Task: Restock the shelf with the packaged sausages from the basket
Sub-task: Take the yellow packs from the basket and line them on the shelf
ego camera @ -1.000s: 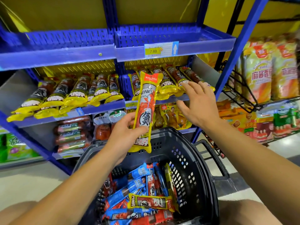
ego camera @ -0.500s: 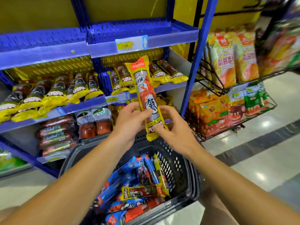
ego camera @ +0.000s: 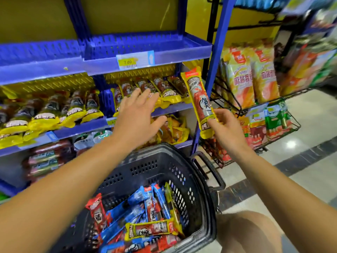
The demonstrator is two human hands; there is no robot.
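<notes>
My right hand [ego camera: 226, 128] grips the lower end of a long yellow-edged sausage pack [ego camera: 199, 99], held upright in front of the blue shelf post. My left hand [ego camera: 140, 114] reaches forward with fingers spread, its fingertips over the yellow sausage packs [ego camera: 167, 90] lying on the blue middle shelf [ego camera: 171, 109]. Below, the dark plastic basket [ego camera: 160, 161] holds several blue, red and yellow sausage packs [ego camera: 149, 229].
The top blue shelf [ego camera: 145, 57] carries a price tag [ego camera: 135, 60]. More yellow packs [ego camera: 54, 112] fill the shelf's left section, with red sausages [ego camera: 43, 157] below. A wire rack [ego camera: 255, 106] of snack bags stands at the right. Tiled floor lies beyond.
The sausage pack passed from my left hand to my right hand and moved right. My left hand let go and reached out to the packs on the middle shelf.
</notes>
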